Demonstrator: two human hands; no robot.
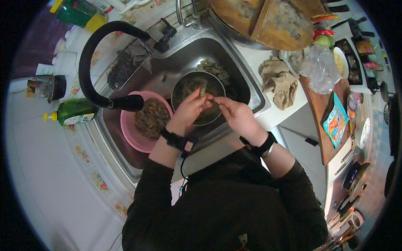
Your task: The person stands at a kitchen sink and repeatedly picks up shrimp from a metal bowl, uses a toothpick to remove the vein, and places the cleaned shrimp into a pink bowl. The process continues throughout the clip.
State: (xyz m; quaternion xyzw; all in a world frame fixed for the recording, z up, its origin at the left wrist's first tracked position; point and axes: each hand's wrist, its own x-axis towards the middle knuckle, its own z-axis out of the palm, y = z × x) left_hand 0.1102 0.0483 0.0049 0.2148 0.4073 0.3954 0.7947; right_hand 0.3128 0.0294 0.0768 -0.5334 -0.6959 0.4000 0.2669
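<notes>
Over a round metal bowl (221, 83) in the sink, my left hand (190, 108) holds a raw shrimp (203, 90) between thumb and fingers. My right hand (238, 115) is close on its right, finger and thumb pinched on a small thin thing (216, 101) beside the left fingertips; what it is cannot be made out. More greyish shrimp are in the bowl, partly hidden by my hands. A pink plastic basin (128, 138) stands left of the bowl and holds a heap of shrimp (152, 119). Behind the bowl lies a pile of grey-brown scraps (215, 69).
A black flexible spout (86, 62) arches over the sink's left side, its head above the basin. Dish soap (77, 112) stands at the left rim. To the right are a crumpled cloth (279, 83), a wooden pot lid (279, 25) and a cutting board (317, 119) with a blue packet (336, 120).
</notes>
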